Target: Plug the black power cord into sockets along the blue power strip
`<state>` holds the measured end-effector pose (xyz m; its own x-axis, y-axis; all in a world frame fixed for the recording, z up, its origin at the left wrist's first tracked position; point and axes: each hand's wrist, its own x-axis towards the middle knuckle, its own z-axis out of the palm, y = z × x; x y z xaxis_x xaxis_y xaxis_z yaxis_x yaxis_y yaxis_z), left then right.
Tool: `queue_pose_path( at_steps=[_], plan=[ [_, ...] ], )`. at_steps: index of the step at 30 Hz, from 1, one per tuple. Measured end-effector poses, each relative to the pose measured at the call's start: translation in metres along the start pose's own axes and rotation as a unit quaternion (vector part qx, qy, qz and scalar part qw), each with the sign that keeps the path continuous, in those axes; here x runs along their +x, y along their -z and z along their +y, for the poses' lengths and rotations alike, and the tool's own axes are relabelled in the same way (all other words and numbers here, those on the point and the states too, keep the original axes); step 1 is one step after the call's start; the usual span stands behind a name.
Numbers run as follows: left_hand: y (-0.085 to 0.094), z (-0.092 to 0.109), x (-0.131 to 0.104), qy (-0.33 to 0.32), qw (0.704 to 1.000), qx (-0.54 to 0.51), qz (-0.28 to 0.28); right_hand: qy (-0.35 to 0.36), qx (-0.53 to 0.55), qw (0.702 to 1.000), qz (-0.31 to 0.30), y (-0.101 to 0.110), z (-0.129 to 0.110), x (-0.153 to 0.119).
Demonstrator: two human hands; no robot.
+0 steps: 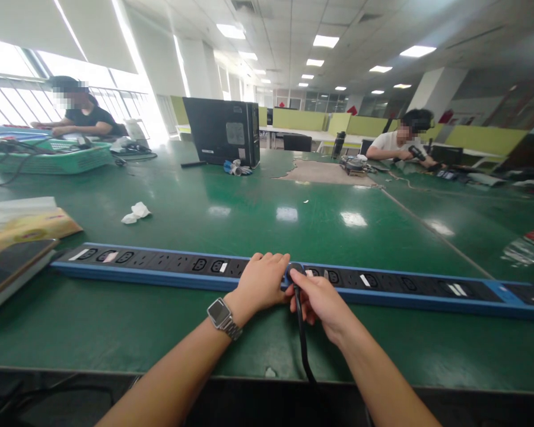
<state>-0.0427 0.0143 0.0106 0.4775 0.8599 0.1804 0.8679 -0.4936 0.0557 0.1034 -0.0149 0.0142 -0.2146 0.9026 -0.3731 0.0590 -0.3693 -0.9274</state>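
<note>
A long blue and black power strip [160, 264] lies across the table in front of me, with rows of sockets and several white labels along its top. My left hand [263, 279], a watch [222, 314] on its wrist, is wrapped over the strip near its middle. Just to the right, my right hand [318, 296] grips a black plug [295, 268] against the strip's top face. From the plug a black cable [303, 344] hangs down over the table's front edge. Whether the plug is fully in a socket I cannot tell.
A phone [15, 267] and a yellow tissue pack [40, 225] lie at the left, near crumpled tissue [136, 212]. Farther back are a green basket [71, 160], a black computer case [222, 130] and blue-grey gloves [237, 168]. Two people sit across the green table [231, 228].
</note>
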Motion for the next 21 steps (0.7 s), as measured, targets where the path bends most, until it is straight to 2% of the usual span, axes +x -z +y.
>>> queue_pose_path(
  at_steps=[5, 7, 10, 13, 15, 18, 20, 21],
  plan=[
    [-0.001, -0.002, -0.001, -0.004, 0.999, 0.031, 0.033, 0.012, 0.075, 0.996, 0.038, -0.01, 0.003, 0.0],
    [-0.001, 0.0, -0.002, -0.005, 0.999, 0.031, 0.034, 0.049, 0.132, 0.989, 0.052, -0.017, -0.009, -0.008],
    [0.0, 0.0, -0.002, -0.008, 0.999, 0.027, 0.02, 0.15, 0.207, 0.966, 0.049, -0.015, -0.044, -0.031],
    [0.002, -0.001, -0.001, -0.005, 1.0, 0.02, 0.014, 0.185, 0.209, 0.958, 0.07, 0.019, -0.074, -0.053],
    [0.002, -0.001, -0.001, -0.004, 1.0, 0.013, 0.013, 0.134, 0.19, 0.967, 0.105, 0.059, -0.076, -0.061],
    [0.0, -0.001, 0.0, -0.002, 1.0, 0.006, 0.019, 0.036, 0.158, 0.972, 0.171, 0.121, -0.049, -0.064],
    [-0.001, 0.0, 0.0, 0.0, 1.0, 0.004, 0.021, 0.005, 0.148, 0.971, 0.185, 0.147, -0.025, -0.063],
    [-0.001, 0.001, 0.0, 0.002, 1.0, 0.004, 0.022, -0.008, 0.146, 0.972, 0.182, 0.152, -0.014, -0.062]
  ],
)
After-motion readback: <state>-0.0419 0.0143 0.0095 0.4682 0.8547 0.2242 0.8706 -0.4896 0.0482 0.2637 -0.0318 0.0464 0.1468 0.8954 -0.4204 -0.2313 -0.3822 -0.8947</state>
